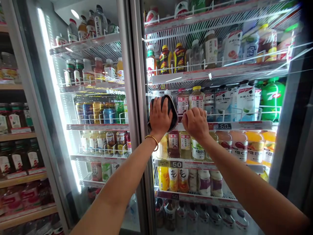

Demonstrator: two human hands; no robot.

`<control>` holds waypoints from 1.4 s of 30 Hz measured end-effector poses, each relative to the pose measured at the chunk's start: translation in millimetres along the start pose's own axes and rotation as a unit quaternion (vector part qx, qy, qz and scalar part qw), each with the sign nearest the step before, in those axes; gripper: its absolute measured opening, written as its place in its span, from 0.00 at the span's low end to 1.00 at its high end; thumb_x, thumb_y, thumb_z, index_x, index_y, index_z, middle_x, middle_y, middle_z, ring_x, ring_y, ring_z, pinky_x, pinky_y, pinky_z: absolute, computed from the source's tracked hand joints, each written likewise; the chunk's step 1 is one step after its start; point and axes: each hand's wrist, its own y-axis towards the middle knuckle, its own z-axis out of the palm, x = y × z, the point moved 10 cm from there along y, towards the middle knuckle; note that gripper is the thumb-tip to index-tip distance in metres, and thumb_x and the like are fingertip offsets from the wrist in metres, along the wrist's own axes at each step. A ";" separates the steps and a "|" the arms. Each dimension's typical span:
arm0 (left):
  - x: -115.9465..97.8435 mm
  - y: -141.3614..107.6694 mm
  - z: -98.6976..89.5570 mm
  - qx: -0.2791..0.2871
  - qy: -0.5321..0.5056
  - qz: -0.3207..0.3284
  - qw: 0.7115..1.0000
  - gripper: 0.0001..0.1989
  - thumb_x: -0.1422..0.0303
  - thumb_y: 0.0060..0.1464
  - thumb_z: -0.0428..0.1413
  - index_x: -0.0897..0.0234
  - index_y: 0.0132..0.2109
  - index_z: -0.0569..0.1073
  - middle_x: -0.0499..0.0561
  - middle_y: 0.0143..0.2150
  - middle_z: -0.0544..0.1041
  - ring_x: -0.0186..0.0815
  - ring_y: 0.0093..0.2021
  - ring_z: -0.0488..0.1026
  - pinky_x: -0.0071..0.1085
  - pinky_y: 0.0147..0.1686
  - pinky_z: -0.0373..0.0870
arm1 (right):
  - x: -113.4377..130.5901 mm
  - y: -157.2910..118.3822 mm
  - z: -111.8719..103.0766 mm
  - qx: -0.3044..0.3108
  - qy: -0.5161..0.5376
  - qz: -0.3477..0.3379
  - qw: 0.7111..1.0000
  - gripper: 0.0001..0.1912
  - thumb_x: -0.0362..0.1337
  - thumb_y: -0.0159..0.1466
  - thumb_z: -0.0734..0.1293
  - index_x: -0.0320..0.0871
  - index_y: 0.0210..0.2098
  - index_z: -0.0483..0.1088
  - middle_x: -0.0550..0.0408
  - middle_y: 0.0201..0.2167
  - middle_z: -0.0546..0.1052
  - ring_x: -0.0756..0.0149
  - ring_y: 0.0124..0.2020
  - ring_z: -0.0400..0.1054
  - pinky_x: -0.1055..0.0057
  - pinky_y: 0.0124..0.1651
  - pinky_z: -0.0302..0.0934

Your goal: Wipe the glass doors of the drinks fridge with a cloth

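My left hand [160, 114] presses a dark cloth with a pale edge [174, 114] against the glass door, its fingers bent over the cloth. A gold bracelet [153, 142] circles that wrist. To the right, my right hand [196, 124] is curled into a fist in front of the price rail, and nothing shows sticking out of it. Its palm side faces away from me. Just behind the fist are a bottle with a yellow cap [197, 94] and a bottle with a red cap [182, 99].
The metal door frame [137, 98] runs vertically left of my left hand. Beyond it, another lit cooler section [97, 127] holds bottles and cans. Wooden shelves [18, 137] with dark bottles stand at far left. A green bottle [273, 99] is at right.
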 end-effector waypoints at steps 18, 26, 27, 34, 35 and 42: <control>26.1 25.6 -20.2 -0.038 -0.010 -0.060 0.997 0.24 0.65 0.62 0.44 0.67 0.63 0.57 0.64 0.64 0.61 0.49 0.69 0.49 0.53 0.65 0.51 | -7.8 36.8 -5.2 0.010 -0.047 -0.027 0.999 0.12 0.37 0.66 0.54 0.43 0.30 0.65 0.49 0.32 0.67 0.57 0.37 0.55 0.63 0.39 0.46; -21.1 13.1 -3.4 -0.011 -0.003 0.087 0.996 0.23 0.65 0.62 0.46 0.67 0.62 0.59 0.63 0.63 0.63 0.47 0.68 0.51 0.51 0.65 0.53 | -9.7 39.2 -6.7 -0.026 -0.058 -0.017 0.998 0.11 0.37 0.65 0.56 0.44 0.29 0.64 0.50 0.31 0.67 0.58 0.37 0.56 0.64 0.41 0.47; -27.3 5.6 -2.2 0.016 -0.006 0.133 0.991 0.23 0.65 0.62 0.47 0.66 0.62 0.60 0.62 0.63 0.64 0.46 0.68 0.52 0.49 0.65 0.52 | -9.6 38.4 -7.0 -0.025 -0.061 -0.020 0.998 0.10 0.37 0.65 0.56 0.44 0.29 0.64 0.50 0.31 0.67 0.59 0.37 0.56 0.64 0.41 0.47; -5.4 -12.3 -14.1 0.098 0.009 0.201 0.975 0.24 0.64 0.62 0.47 0.63 0.63 0.59 0.60 0.64 0.62 0.44 0.68 0.52 0.46 0.66 0.53 | -8.4 36.9 -8.1 -0.025 -0.058 -0.036 0.997 0.12 0.38 0.66 0.55 0.44 0.29 0.64 0.51 0.30 0.66 0.59 0.36 0.55 0.64 0.40 0.46; 5.1 -4.4 -16.2 0.078 0.019 0.154 0.985 0.24 0.64 0.62 0.47 0.64 0.63 0.58 0.62 0.64 0.61 0.45 0.68 0.51 0.47 0.66 0.53 | -8.6 36.9 -7.7 -0.025 -0.052 -0.034 0.998 0.12 0.38 0.65 0.55 0.44 0.28 0.64 0.51 0.30 0.66 0.59 0.36 0.55 0.64 0.40 0.46; 7.7 48.6 -11.0 -0.092 0.034 -0.050 0.994 0.23 0.65 0.62 0.45 0.67 0.62 0.59 0.64 0.61 0.65 0.49 0.66 0.54 0.53 0.64 0.55 | -11.4 36.1 -6.8 -0.037 -0.022 -0.021 0.999 0.12 0.37 0.66 0.55 0.44 0.29 0.64 0.50 0.31 0.67 0.59 0.36 0.55 0.63 0.39 0.46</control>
